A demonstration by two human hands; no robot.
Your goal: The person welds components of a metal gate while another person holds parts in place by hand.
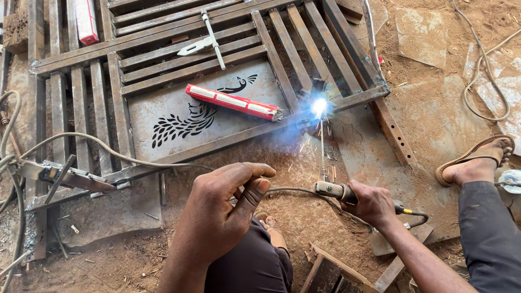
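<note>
Bright blue-white welding arc [319, 106] seen at lower edge of grey steel-bar gate frame [347, 100], flat on sandy floor [304, 217]. Thin welding rod [322, 149] ran from arc down to metal electrode holder [332, 190]. Right hand [372, 205] clenched round holder, grip firm. Left hand [225, 203] rested on knee, grip released, nothing held. Red oblong electrode packet [233, 102] lay on frame's grey sheet panel with black peacock cut-out [184, 122]. Sandalled foot [477, 160] to the right, well apart.

1 head view, steeply downward, close above hands, facing ground
</note>
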